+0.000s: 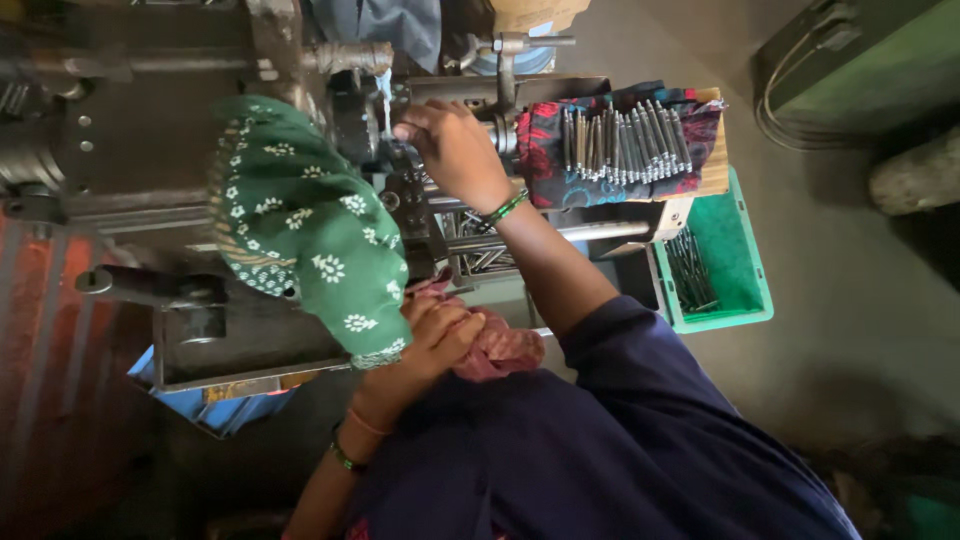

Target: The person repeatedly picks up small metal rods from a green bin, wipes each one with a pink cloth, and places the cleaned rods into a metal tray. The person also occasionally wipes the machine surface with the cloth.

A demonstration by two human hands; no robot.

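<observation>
My right hand (455,150), with a green bangle at the wrist, reaches to the holding fixture (405,185) of a dark metal machine. Its fingertips are pinched together there, and what they hold is hidden. My left hand (440,335) is closed around a handle wrapped in pink-red cloth (505,350), close to my dark blue clothing. A green cloth with white flowers (305,225) is draped over a machine part between the two hands. A row of thin metal pins (620,140) lies on a dark red-and-blue patterned cloth (545,135), just right of my right hand.
A green plastic crate (745,260) holding several dark pins sits below the pin row. A blue crate (215,405) lies under the machine at lower left. A lever arm (150,285) juts out at left. A green metal box (860,60) stands on the grey floor at upper right.
</observation>
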